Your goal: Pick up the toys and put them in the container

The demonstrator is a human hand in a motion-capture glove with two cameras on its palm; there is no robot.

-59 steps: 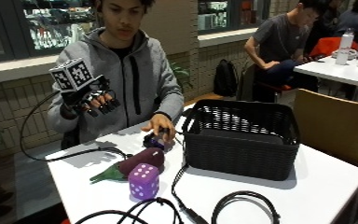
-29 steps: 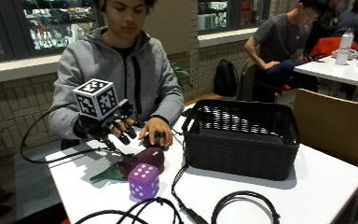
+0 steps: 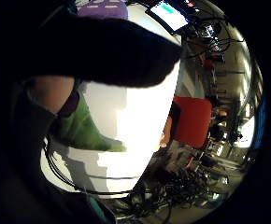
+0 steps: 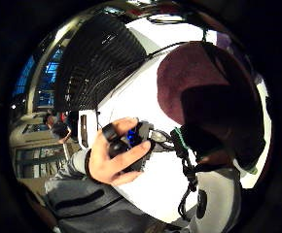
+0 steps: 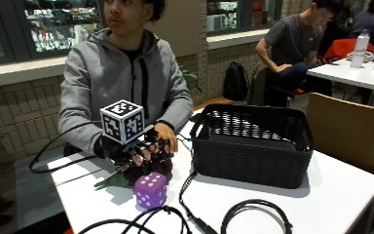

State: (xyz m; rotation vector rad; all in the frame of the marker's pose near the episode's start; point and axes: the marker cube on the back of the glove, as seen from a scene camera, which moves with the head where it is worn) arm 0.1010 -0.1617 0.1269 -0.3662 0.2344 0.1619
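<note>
Toys number two on the white counter [image 5: 316, 195]: a purple die [image 5: 151, 190] with white dots, and a dark maroon eggplant toy [image 5: 149, 169] with a green leafy stem [image 5: 114, 181]. The eggplant lies flat; its long axis runs from the stem at about 8 o'clock to the rounded body at about 2 o'clock, so the stem points toward the counter's near-left edge. The die sits at 5 o'clock of the eggplant, just beside it, one dotted face turned to the outside camera.

One black woven container [image 5: 252, 144] stands at 3 o'clock of both toys, upright, nothing visible inside it.

Of the hands, the gloved right hand [image 5: 135, 152] is down over the eggplant, fingers draped on its body; whether they close around it I cannot tell. From the thumb-side palm view the maroon body [image 4: 199, 92] fills much of the frame, so it is close to the palm. The bare left hand [image 5: 164, 139] rests at 1 o'clock of the eggplant, curled around a small black device [image 4: 131, 145] with a blue light.

Two black cable loops [image 5: 252, 214] lie along the counter's near edge, at 6 o'clock of the container.
</note>
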